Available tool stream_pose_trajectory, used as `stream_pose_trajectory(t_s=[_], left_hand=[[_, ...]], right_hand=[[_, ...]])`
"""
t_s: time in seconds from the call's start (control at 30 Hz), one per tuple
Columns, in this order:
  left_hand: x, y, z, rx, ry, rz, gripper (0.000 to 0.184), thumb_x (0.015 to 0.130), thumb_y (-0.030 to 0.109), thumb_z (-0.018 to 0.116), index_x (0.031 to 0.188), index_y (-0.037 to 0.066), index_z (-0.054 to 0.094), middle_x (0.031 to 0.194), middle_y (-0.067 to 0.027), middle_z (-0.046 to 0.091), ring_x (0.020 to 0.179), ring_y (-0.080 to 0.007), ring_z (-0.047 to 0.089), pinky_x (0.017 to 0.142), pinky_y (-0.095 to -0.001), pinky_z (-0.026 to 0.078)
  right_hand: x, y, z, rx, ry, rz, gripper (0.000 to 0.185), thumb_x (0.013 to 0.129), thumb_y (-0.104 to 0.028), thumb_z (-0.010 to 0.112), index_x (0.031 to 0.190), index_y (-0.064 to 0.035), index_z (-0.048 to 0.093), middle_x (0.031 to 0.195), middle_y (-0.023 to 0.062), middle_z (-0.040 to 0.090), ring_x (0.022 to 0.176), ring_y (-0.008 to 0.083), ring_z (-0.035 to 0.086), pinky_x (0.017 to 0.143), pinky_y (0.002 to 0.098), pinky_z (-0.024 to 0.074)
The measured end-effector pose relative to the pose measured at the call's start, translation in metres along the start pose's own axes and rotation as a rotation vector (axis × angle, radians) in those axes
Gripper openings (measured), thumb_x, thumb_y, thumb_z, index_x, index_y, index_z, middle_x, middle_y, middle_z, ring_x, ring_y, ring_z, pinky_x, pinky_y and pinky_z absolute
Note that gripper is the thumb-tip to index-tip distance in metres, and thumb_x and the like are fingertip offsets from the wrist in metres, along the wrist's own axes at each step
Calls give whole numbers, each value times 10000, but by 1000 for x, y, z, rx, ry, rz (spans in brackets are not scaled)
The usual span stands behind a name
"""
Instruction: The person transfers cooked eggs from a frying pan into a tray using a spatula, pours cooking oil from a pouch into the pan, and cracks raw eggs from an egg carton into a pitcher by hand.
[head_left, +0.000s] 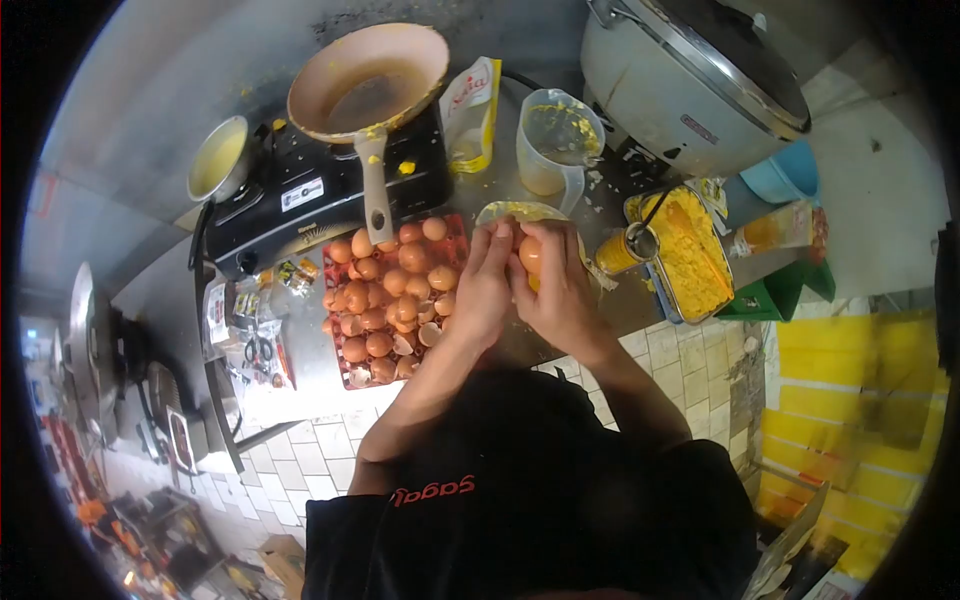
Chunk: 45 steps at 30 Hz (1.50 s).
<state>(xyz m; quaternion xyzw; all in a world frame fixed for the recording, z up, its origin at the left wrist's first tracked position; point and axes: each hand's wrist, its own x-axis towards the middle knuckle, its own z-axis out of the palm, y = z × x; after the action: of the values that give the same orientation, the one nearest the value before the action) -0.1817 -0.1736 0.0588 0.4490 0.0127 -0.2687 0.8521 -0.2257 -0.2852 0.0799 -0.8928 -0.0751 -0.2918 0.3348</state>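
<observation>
My right hand (556, 300) is closed around a brown egg (530, 254), which shows between thumb and fingers. My left hand (482, 285) is closed right beside it, with the fingertips of both hands close together. What the left fingers hold is hidden. Beneath the hands is a bowl (497, 211), its far rim showing with yellow on it. To the left of my left hand, a red egg tray (341, 353) bears many brown eggs and several broken shells.
Behind the tray, a frying pan (372, 80) rests on a black stove (295, 200) beside a small pot (220, 160). A measuring jug (557, 140), a pouch (473, 110), a can (618, 252), a tray of yellow crumbly food (690, 255) and a large cooker (680, 90) stand right.
</observation>
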Motion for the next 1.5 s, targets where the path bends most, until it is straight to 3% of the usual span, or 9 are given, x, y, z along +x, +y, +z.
stream_pose_trajectory(t_s=[0.1,0.23,0.4,0.5,0.63,0.8,0.9,1.13,1.5], left_hand=[[5,5,2,57,-13,-46,318,1054,311,435,1259,82,521,1075,-10,556,931,-89,509,780,-244,438],[0,1,13,44,19,-74,309,1054,313,436,1254,94,522,1037,0,554,864,-91,510,722,-228,423],[14,2,-11,-26,-4,-57,316,1045,345,444,1197,85,539,1002,-29,581,753,-121,555,669,-242,428],[11,10,-24,21,-1,-77,319,1044,352,447,1193,85,539,1014,-30,580,761,-116,548,667,-239,423],[-3,19,-53,59,31,-44,357,1045,358,444,1259,83,523,1034,-21,572,806,-100,531,679,-230,432],[-25,26,-101,-8,210,-43,331,1027,287,490,1285,87,543,1177,-42,584,834,-166,594,694,-255,488],[-40,31,-106,-27,276,-12,307,1034,315,473,1237,90,522,1077,-16,554,834,-94,514,704,-236,450],[-48,24,-126,-28,288,39,302,1035,327,475,1228,100,522,1003,-11,580,757,-85,504,659,-218,386],[-50,25,-132,96,299,11,350,1029,368,480,1238,89,517,1009,-21,584,756,-89,522,665,-228,400]], right_hand=[[-4,12,-11,83,49,181,416,871,-102,662,1220,0,460,1106,231,520,1023,411,554,874,450,462],[-3,21,-6,59,-45,76,405,894,-114,645,1228,4,450,1095,239,516,1000,417,561,849,455,466],[2,38,-15,159,-70,174,425,941,-233,647,1237,-5,444,1145,257,571,1058,430,586,866,438,482],[0,52,-21,184,-203,278,462,942,-301,654,1233,-9,444,1092,266,598,1015,442,601,848,449,487],[-1,68,-25,53,-353,294,441,943,-308,662,1233,-40,464,1051,221,616,955,373,633,808,403,498],[6,74,-28,76,-453,343,425,928,-317,682,1207,-66,483,1003,191,628,893,345,639,771,392,498],[7,77,-27,142,-508,392,448,925,-334,683,1208,-60,469,1011,211,627,907,375,631,786,406,498],[11,67,-20,31,-601,473,441,936,-352,662,1200,-59,465,1032,227,632,943,411,629,793,437,492],[17,53,-16,-152,-478,415,406,945,-409,618,1153,-78,509,978,198,680,915,431,646,764,478,505]])
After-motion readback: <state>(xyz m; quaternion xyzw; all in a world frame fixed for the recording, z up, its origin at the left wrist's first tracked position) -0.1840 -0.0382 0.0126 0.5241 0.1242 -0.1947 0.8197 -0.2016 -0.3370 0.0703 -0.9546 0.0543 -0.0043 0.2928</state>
